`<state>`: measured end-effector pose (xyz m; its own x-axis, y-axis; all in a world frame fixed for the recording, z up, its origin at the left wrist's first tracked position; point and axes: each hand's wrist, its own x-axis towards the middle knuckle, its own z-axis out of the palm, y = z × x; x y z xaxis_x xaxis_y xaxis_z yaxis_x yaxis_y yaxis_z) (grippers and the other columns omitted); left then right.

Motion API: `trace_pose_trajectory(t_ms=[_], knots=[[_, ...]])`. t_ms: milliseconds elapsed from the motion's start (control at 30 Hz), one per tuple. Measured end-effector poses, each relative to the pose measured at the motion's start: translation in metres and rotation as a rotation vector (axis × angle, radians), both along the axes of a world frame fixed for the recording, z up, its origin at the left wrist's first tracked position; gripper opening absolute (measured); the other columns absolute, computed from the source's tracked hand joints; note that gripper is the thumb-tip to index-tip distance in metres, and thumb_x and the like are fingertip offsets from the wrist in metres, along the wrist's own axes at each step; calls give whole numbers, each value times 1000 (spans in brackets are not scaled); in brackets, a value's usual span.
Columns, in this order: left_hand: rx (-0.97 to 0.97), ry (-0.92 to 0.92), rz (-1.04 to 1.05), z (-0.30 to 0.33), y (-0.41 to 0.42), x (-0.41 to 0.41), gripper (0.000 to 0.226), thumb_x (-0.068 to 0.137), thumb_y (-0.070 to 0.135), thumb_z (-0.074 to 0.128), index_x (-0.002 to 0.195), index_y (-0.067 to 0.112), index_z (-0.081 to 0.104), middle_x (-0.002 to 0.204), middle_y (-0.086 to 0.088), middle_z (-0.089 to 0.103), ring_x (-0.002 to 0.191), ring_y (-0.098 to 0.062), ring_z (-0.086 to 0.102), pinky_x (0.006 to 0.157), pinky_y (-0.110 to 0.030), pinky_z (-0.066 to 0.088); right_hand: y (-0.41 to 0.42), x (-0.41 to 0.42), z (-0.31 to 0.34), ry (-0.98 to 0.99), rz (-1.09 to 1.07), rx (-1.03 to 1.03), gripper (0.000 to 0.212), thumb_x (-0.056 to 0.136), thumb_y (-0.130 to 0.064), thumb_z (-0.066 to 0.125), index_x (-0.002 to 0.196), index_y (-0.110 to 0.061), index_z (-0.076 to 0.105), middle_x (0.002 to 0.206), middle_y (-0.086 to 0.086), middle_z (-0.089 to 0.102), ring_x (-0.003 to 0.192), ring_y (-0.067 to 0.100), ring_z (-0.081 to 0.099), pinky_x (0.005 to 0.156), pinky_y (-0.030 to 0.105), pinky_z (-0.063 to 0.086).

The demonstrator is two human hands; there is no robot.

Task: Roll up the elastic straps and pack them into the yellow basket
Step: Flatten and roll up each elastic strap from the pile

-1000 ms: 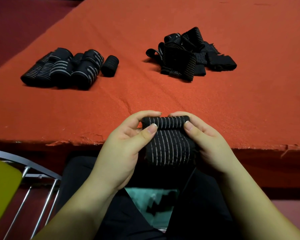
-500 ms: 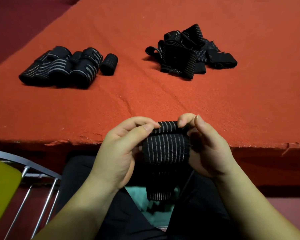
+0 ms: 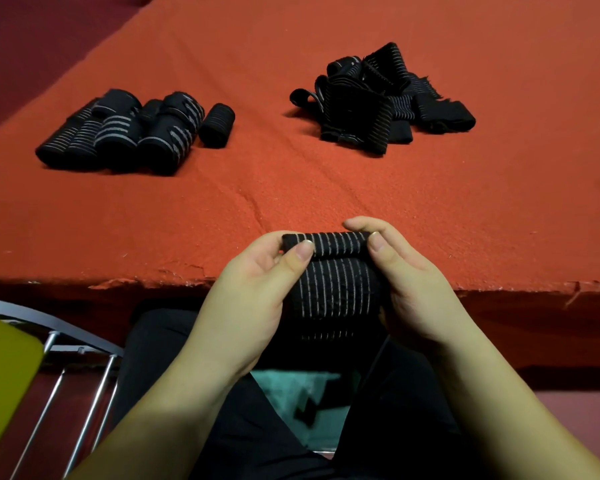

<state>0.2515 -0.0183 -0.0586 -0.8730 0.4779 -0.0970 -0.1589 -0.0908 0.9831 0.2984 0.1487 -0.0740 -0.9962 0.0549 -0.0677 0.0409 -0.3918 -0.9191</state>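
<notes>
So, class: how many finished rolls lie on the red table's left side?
5 that I can make out: four packed together in a row, one smaller roll at their right end. More may be hidden behind them.

– What is the table [image 3: 326, 188] covered with?
– Rough, fuzzy red cloth, torn along the near edge.
– And the strap [image 3: 336, 285]?
– Stretchy black cloth, bumpy, with pale thread lines.
– The chair frame [image 3: 49, 323]?
– Smooth, shiny metal. The yellow thing [image 3: 4, 375] beside it looks like smooth plastic.

No readable text, label, brand, number or sign shows on anything here.
</notes>
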Motion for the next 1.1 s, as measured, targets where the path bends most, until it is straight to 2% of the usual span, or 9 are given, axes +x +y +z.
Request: trace_pose_trajectory(t_ms=[233, 433, 633, 667, 733, 833, 933, 1000, 1100], knots=[[15, -10, 5, -5, -1, 0, 24, 93, 28, 57, 106, 13, 70, 105, -18, 72, 103, -34, 68, 101, -57, 47, 9, -1, -1, -32, 30, 168, 23, 89, -44, 57, 100, -31, 73, 97, -2, 69, 89, 11, 62, 77, 21, 51], [85, 5, -17, -5, -2, -1, 22, 87, 22, 60, 105, 23, 73, 98, -11, 74, 94, -24, 71, 87, -40, 54, 9, 0, 1, -58, 67, -45, 22, 91, -24, 52, 104, -22, 70, 88, 2, 67, 74, 12, 61, 63, 22, 54], [197, -62, -51, -2, -3, -1, 26, 82, 13, 61, 96, 27, 77, 97, -7, 74, 91, -17, 70, 78, -25, 55, 8, 0, -3, -26, 105, -220, 15, 87, -19, 59, 92, -27, 70, 93, 4, 67, 80, 17, 62, 69, 27, 55], [206, -69, -56, -2, -4, -1, 25, 82, 12, 62, 95, 26, 77, 97, -6, 73, 90, -17, 70, 78, -25, 55, 8, -1, -3, -14, 117, -232, 10, 83, -20, 67, 91, -26, 68, 93, 5, 66, 80, 18, 62, 69, 28, 54], [207, -67, -77, -3, -5, -1, 23, 83, 7, 66, 92, 25, 77, 97, -5, 72, 90, -16, 68, 77, -26, 55, 9, -1, -5, 13, 144, -259, 23, 70, -27, 77, 89, -24, 65, 93, 7, 64, 80, 20, 61, 68, 30, 53], [216, -98, -79, -4, -6, 0, 23, 76, 7, 59, 82, 22, 75, 90, -6, 70, 82, -16, 65, 74, -25, 54, 7, -3, -8, 42, 155, -318, 27, 67, -36, 75, 82, -19, 61, 88, 10, 60, 78, 24, 60, 66, 33, 52], [186, -95, -21, -4, -2, 2, 9, 79, 17, 68, 75, 24, 72, 81, -2, 67, 74, -10, 63, 71, -23, 52, 1, -4, -6, 6, 61, -216, 33, 82, -52, 62, 73, -20, 58, 77, 6, 55, 70, 18, 57, 63, 28, 50], [134, -38, 33, -6, 0, 3, 4, 82, 25, 74, 78, 26, 73, 85, 0, 70, 81, -12, 65, 78, -29, 52, -2, -4, -5, -11, 2, -68, 35, 85, -53, 49, 70, -23, 56, 72, 3, 48, 65, 14, 49, 60, 26, 43], [93, -22, 54, -8, 1, 3, 24, 80, 29, 66, 104, 26, 70, 95, -1, 72, 92, -14, 69, 84, -30, 53, -2, -2, -1, 32, -54, 182, 33, 93, -45, 40, 69, -27, 53, 62, -9, 45, 50, 3, 40, 47, 14, 35]])
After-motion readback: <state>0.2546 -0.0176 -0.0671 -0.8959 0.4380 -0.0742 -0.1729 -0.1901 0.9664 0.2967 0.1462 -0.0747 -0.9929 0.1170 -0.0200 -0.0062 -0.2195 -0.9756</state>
